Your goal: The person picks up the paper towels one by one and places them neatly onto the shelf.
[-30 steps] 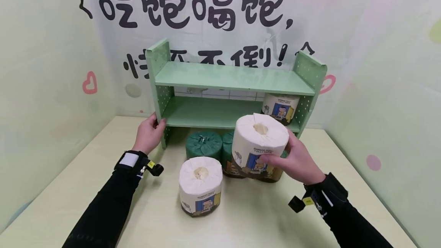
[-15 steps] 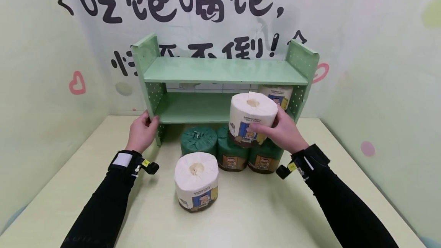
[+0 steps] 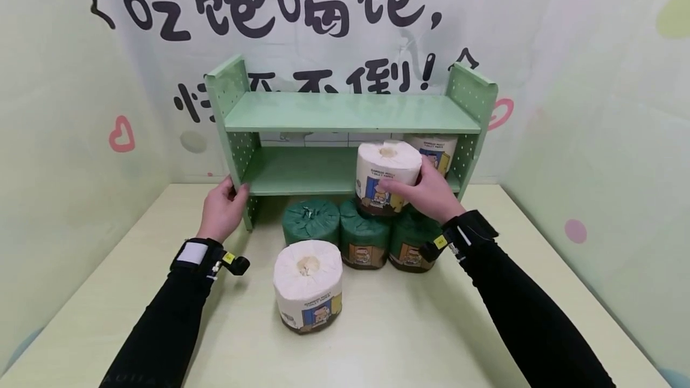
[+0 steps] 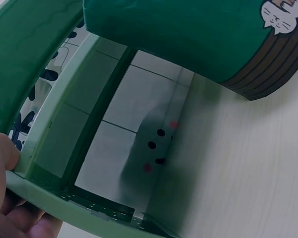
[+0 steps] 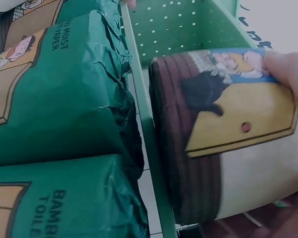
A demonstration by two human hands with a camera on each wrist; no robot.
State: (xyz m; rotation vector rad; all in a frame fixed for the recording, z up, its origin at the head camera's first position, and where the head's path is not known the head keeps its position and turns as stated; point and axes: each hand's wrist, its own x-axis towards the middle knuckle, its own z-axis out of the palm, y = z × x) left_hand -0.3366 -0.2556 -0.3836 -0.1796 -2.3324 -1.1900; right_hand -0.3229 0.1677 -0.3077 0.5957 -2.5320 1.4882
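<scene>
My right hand (image 3: 428, 193) grips a white-wrapped toilet paper roll (image 3: 385, 163), thumb across its printed front. The roll is upright at the front edge of the middle board of a green shelf rack (image 3: 307, 175). In the right wrist view its brown-striped base (image 5: 188, 158) overlaps the board's edge (image 5: 149, 134). My left hand (image 3: 221, 211) pinches the rack's left side panel between thumb and fingers, also seen in the left wrist view around the green edge (image 4: 32, 191). Another white roll (image 3: 433, 151) stands on that board at the right end, partly hidden.
Three green-wrapped rolls (image 3: 311, 223) stand in a row on the table under the middle board. A third white roll (image 3: 308, 283) stands on the table in front of them. A printed cloth wall (image 3: 350, 47) rises behind the rack.
My right hand has carried the white roll forward and left to the middle board's edge, its top now tipped less toward the view. My left hand keeps its hold; the head view has shifted slightly.
</scene>
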